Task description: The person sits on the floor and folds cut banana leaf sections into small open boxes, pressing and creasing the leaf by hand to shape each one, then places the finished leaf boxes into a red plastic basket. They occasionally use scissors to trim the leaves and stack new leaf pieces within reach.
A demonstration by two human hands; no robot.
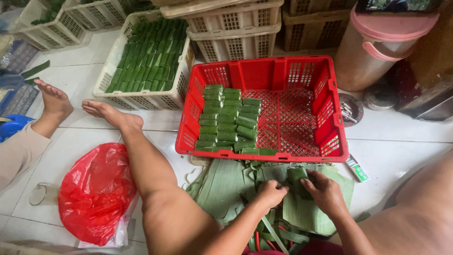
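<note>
A white tiled floor (pixel 401 141) carries the whole work area, with cream plastic crates (pixel 236 28) stacked at the far side and one cream crate (pixel 146 97) to the far left filled with rows of green leaf-wrapped parcels. Nearer, in the centre, a red plastic crate (pixel 292 71) holds neat rows of finished parcels (pixel 226 120) in its left half, its right half bare. A red plastic bag (pixel 96 193) lies near left, beside the person's outstretched leg. Just in front of the red crate spreads a pile of banana leaves (pixel 226 189). Over it, the left hand (pixel 270 194) is curled nearly closed, pinching the leaf edge, while the right hand (pixel 325 192) grips a small leaf parcel (pixel 298 175) with bent fingers. Folding well here seems to call for tight, square creases and firm pressure from both hands.
</note>
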